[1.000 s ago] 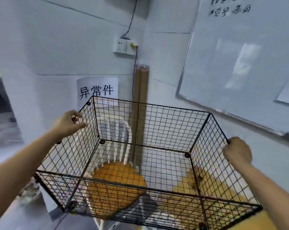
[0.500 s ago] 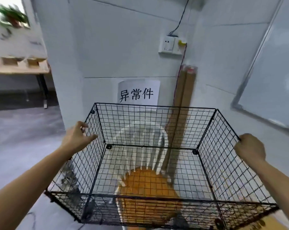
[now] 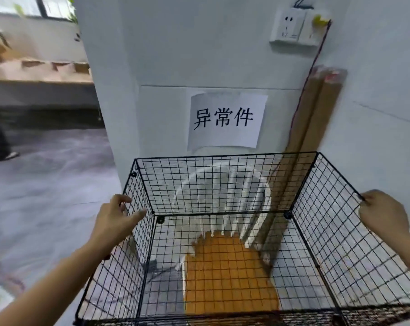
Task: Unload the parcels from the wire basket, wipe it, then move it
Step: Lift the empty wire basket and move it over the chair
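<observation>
The wire basket (image 3: 199, 184) is open at the top and its inside is free to reach into. My left grip (image 3: 115, 221) holds the left rim and my right grip (image 3: 383, 215) the right rim. Straight ahead, the wall (image 3: 199, 55) with a paper sign (image 3: 225, 121) stands just behind the far side. Through the mesh I see a white chair (image 3: 266, 194) with an orange seat (image 3: 230, 274) blocking the way down. Cardboard tubes (image 3: 321, 114) lean in the far right corner, a red cable (image 3: 313, 67) beside them. The side wall (image 3: 387, 90) is near on the right. To the left the floor (image 3: 46, 196) lies open, with a person's foot (image 3: 1, 154) well apart.
</observation>
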